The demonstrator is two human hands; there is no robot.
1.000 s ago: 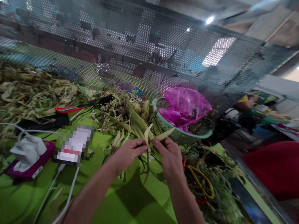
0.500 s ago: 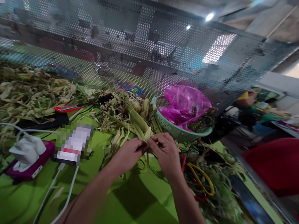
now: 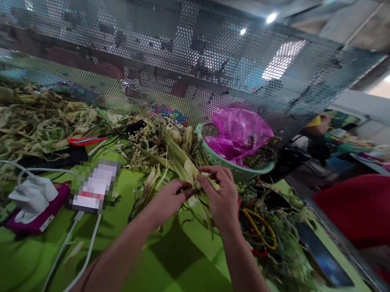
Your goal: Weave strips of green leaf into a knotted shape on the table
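Above the green tabletop, a bundle of pale yellow-green dried leaves (image 3: 186, 164), much like corn husk, points away from me toward a heap. My left hand (image 3: 172, 200) is closed, with thumb and fingers pinching the bundle's near end. Close beside it, my right hand (image 3: 222, 193) is closed too, its thumb and bent fingers on a thin strip at the same end. The fingertips partly cover what they grip. Loose strips of dried leaf (image 3: 150, 183) hang just left of my left hand.
A pale green basket (image 3: 232, 170) holding a pink plastic bag (image 3: 240, 134) stands behind my hands. Dried leaves (image 3: 34, 117) heap at left, near an orange cutter (image 3: 86, 140). A phone (image 3: 95, 186), a purple power strip (image 3: 41, 214), yellow-handled scissors (image 3: 263, 228) and a dark phone (image 3: 325, 254) lie around.
My right hand's fingers have lifted slightly and moved along the near end of the leaf bundle. My left hand keeps its pinch. The whole view has shifted a little.
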